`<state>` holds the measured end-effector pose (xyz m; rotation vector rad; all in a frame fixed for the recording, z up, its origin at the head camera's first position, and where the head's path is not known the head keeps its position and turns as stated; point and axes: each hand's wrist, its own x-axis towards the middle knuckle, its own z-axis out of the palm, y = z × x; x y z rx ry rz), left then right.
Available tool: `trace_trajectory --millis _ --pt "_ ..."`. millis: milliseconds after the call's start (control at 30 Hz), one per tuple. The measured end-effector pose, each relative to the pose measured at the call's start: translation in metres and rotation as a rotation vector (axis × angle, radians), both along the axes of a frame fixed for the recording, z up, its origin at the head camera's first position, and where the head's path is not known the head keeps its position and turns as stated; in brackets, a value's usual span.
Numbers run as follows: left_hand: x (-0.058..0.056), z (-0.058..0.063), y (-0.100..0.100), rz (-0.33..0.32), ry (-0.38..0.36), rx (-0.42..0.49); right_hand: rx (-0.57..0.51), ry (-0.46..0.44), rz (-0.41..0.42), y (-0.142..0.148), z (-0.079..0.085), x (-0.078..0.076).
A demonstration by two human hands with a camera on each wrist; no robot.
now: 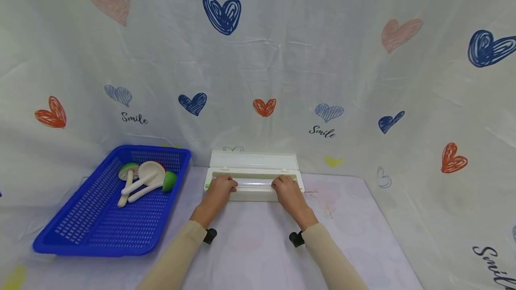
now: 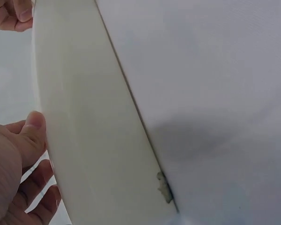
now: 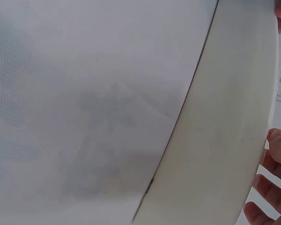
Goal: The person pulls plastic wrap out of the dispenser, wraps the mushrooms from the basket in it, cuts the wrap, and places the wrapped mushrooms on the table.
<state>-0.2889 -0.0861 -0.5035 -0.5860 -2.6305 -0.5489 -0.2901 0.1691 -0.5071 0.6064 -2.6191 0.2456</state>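
A long white plastic-wrap dispenser box (image 1: 254, 196) stands against the back curtain with its lid (image 1: 254, 160) raised. Inside lies a shiny clear roll of plastic wrap (image 1: 255, 183). At the roll's left end, my left hand (image 1: 221, 188) grips it with curled fingers. My right hand (image 1: 288, 191) does the same at the right end. Both wrist views show the box's front wall (image 2: 84, 112) up close, the thumb (image 2: 33, 133) near its top edge and the fingers bent behind it. The exact finger contact on the roll is hidden by the wall.
To the left sits a blue perforated basket (image 1: 109, 252) holding several toy-like pieces, among them a white ladle-shaped one (image 1: 151, 171) and a green-capped mushroom (image 1: 129, 171). A heart-printed curtain (image 1: 258, 66) rises directly behind the box. The table's right edge (image 1: 393, 232) slants toward me.
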Motion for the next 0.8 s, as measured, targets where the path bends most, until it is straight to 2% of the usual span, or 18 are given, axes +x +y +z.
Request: trace_trajectory --millis 267,400,567,633,700,800 --pt "-0.002 0.005 -0.002 -0.014 -0.025 0.066 -0.050 -0.016 0.032 0.001 0.000 -0.002" --pt "-0.003 0.007 0.000 0.031 -0.075 0.031 -0.054 0.008 0.040 0.000 -0.001 -0.004" --pt "-0.004 0.010 0.004 0.099 -0.154 -0.013 -0.042 -0.061 0.001 -0.003 0.001 -0.007" --pt "-0.006 0.010 0.005 0.100 -0.146 -0.001 -0.051 -0.091 -0.007 -0.003 0.003 -0.008" --pt "-0.007 0.009 0.005 0.095 -0.143 0.019 -0.066 -0.082 0.014 -0.002 0.004 -0.010" --pt "-0.008 0.009 0.006 0.090 -0.185 0.053 -0.104 -0.091 0.054 -0.001 0.004 -0.012"
